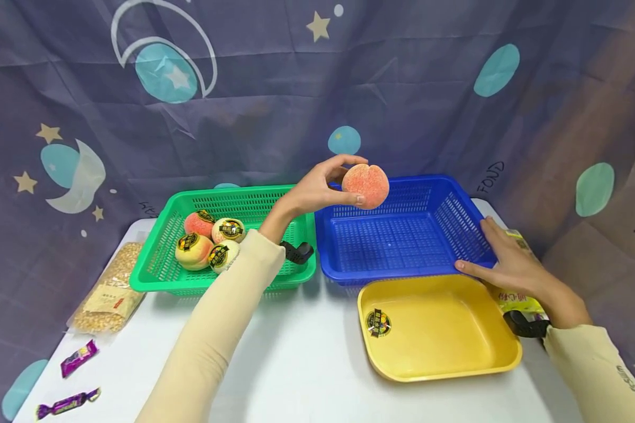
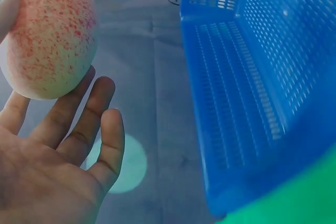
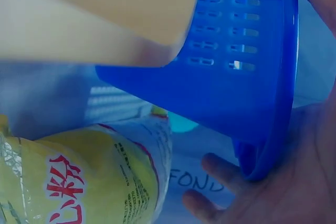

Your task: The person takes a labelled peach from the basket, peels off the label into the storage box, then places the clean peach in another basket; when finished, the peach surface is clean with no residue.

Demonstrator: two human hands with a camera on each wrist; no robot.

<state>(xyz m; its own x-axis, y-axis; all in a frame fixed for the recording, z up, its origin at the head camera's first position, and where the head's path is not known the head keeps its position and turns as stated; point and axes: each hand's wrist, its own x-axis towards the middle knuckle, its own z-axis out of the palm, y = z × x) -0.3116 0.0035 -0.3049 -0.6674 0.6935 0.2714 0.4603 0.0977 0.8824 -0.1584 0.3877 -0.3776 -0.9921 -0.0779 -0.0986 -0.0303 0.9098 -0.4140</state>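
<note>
My left hand (image 1: 323, 183) holds a pinkish-red peach (image 1: 369, 187) between thumb and fingers, above the left part of the blue basket (image 1: 344, 275). In the left wrist view the peach (image 2: 52, 38) has red speckles on a pale skin, and some fingers are spread below it. My right hand (image 1: 515, 264) grips the blue basket's right rim, thumb toward the inside. The right wrist view shows fingertips (image 3: 220, 170) at the outside of that rim. Several peaches (image 1: 193, 251) with black-and-gold stickers lie in the left half of the green basket (image 1: 153, 282).
A yellow tray (image 1: 444, 329) with a round black sticker stands in front of the blue basket. A yellow packet (image 1: 515, 301) lies to its right, partly hidden. At left are a bag of corn kernels (image 1: 108, 296) and two purple-wrapped sweets (image 1: 79, 358). A patterned curtain (image 1: 275, 88) hangs behind.
</note>
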